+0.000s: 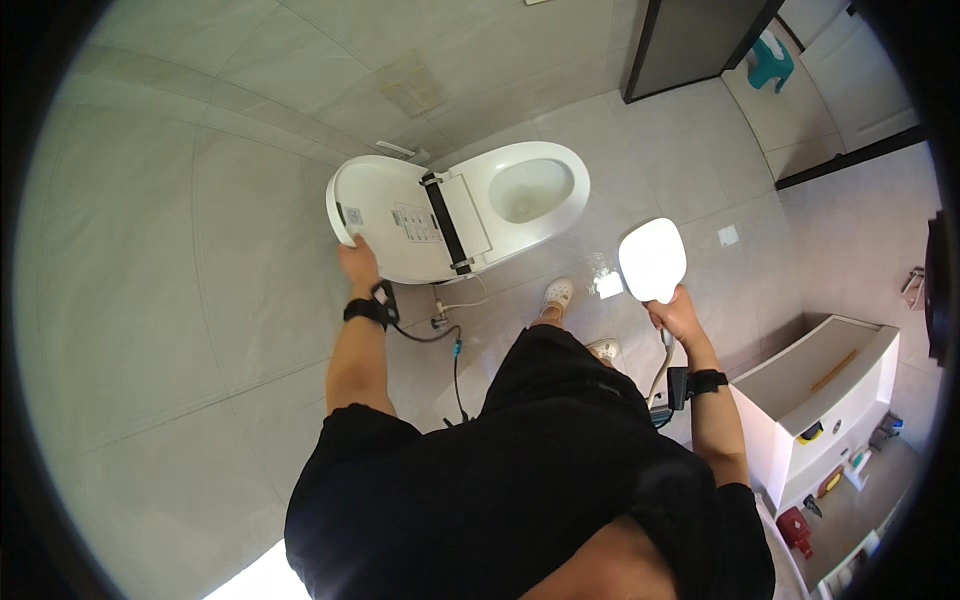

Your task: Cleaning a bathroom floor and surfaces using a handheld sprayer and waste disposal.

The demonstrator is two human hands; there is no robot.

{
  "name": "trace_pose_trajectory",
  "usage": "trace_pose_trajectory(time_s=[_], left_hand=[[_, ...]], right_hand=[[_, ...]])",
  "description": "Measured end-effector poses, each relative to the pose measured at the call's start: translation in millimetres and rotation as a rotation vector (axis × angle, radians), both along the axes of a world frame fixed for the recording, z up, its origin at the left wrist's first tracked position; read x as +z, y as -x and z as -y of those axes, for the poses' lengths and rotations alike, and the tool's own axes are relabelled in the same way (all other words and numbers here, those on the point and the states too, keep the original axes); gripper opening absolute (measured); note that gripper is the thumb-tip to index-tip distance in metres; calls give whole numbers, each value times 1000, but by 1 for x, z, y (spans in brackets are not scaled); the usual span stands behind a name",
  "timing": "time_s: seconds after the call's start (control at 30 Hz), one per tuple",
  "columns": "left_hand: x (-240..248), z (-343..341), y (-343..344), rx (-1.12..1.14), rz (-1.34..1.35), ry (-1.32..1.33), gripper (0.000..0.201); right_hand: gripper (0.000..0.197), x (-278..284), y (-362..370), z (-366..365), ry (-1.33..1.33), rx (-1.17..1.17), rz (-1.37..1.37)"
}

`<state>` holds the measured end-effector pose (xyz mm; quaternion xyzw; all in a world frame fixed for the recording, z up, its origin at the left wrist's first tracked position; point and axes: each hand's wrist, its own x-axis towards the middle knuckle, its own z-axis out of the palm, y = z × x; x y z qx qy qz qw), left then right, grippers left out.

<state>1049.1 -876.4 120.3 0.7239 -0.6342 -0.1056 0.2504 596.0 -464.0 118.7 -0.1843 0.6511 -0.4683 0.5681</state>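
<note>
A white toilet (580, 200) stands ahead of me, with water in its bowl and its lid (385, 205) raised. The lid's inner face carries a printed label. My left hand (358, 262) is closed on the lid's near left edge, its fingertips partly hidden behind the rim. Out to the right, my right hand (677, 312) is wrapped around the handle of a white shower head (652, 260). The head is broad and rounded, and a pale hose (661, 370) runs down from its handle. It is held apart from the toilet, over the floor.
A valve with a thin hose (440, 315) sits beside the toilet's base. Wet patches (605, 280) shine on the tiled floor near my shoes (558, 293). At right stands a white basin (825, 360) with bottles beside it. Beyond the doorway is a teal stool (770, 65).
</note>
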Motion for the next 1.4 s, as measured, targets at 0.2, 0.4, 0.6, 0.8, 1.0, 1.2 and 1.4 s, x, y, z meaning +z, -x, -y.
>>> trace_pose_trajectory(time_s=[0.2,0.4,0.6,0.8,1.0,1.2,1.4], left_hand=[[1,-61,99,-338,-145,-99,65],[-66,-87,195,-882,-69,-214,83],[-131,-81,282,-1250,-35,-1316,62],[-153,-165,257,-1471,-72,-1007,38],[-151,-167,116,-1267,267,-1023,25],[-122,-227,-30,-813,157,-903,36],[-90,-359,-89,-563,-181,-994,36]], right_hand=[[9,7,-7,10,-22,-74,-4],[7,12,-14,20,-21,-92,9],[6,9,-24,24,-32,-132,-1],[6,21,-24,22,-31,-162,41],[8,14,-27,17,75,-77,62],[13,19,-43,12,173,54,0],[13,10,-65,-17,222,68,22]])
